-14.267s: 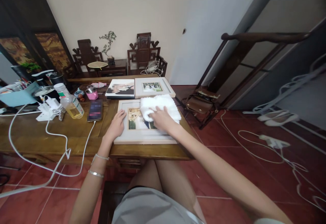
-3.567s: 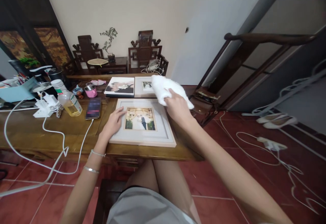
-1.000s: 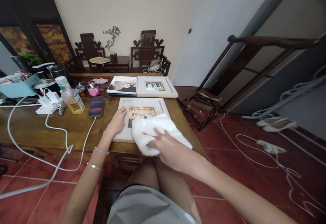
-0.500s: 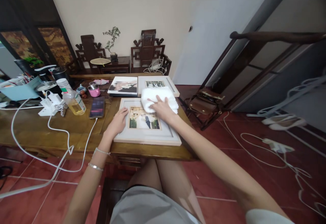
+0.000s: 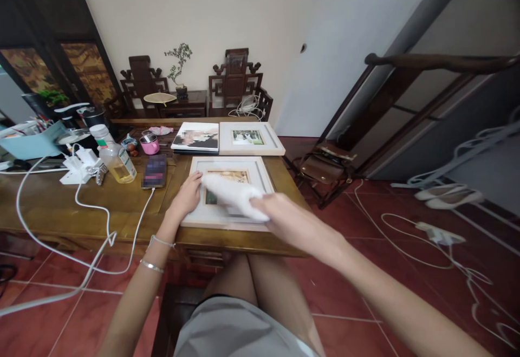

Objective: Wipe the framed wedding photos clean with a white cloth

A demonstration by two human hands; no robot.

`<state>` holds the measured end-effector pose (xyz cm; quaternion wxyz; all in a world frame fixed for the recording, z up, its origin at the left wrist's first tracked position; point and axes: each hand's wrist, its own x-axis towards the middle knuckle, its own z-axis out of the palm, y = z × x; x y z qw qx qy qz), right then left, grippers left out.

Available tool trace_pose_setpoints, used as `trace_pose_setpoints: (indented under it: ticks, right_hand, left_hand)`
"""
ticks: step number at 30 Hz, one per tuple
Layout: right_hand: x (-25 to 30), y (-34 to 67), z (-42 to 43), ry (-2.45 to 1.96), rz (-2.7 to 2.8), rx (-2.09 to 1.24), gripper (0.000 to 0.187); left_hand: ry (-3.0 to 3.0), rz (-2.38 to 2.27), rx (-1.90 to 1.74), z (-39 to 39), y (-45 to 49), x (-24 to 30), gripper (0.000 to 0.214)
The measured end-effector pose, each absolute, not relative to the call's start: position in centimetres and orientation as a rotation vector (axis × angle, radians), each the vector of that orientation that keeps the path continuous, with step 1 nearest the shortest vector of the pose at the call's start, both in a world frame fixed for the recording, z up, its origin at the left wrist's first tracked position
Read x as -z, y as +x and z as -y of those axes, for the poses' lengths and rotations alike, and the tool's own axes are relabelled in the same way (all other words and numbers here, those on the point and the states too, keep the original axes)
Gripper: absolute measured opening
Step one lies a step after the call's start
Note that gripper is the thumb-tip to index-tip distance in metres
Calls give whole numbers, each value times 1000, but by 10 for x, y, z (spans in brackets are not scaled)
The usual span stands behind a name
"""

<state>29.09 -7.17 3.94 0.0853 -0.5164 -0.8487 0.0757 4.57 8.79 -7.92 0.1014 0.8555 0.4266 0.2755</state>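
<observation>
A white-framed photo [image 5: 260, 171] lies flat at the near edge of the wooden table [image 5: 81, 211]. My left hand [image 5: 186, 198] rests on the frame's left side, fingers flat and spread. My right hand [image 5: 284, 219] is over the frame's near right part, blurred by motion, and grips a white cloth [image 5: 233, 194] that trails across the picture. The cloth covers much of the photo's lower half.
A second white frame [image 5: 248, 138] and a photo book [image 5: 195, 136] lie behind. To the left are a phone [image 5: 153, 171] on a cable, an oil bottle [image 5: 114, 160], a pink cup [image 5: 150, 144] and chargers [image 5: 79, 163]. A bag [image 5: 325, 164] and cables lie on the red floor.
My right hand swept the cloth from the frame's far right corner toward me, across the picture. My left hand stayed on the frame's left side.
</observation>
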Motion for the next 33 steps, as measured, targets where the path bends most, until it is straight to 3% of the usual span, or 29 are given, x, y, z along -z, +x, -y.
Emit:
trace_pose_setpoints:
  ticks: [6,13,21,26,33]
  right_hand:
    - [-29,314,-32,-1630,2398,444,50]
    - [7,293,-36,-1833,2645,173,58]
    - [-40,265,83,-1747,2826,-404,60]
    - [-18,257,76,-1722,2703,-307,66]
    - [18,280,-41,-1952,2413,140,58]
  left_hand:
    - [2551,-1263,-801,-88,45,77,49]
    - [2536,-1260,-800,-87,43,77,57]
    - [2554,-1300,-797,-86,46,79,62]
    - [2528,-1297,-751,-85,45,80,65]
    - [2532,-1256,-751,-87,43,78,62]
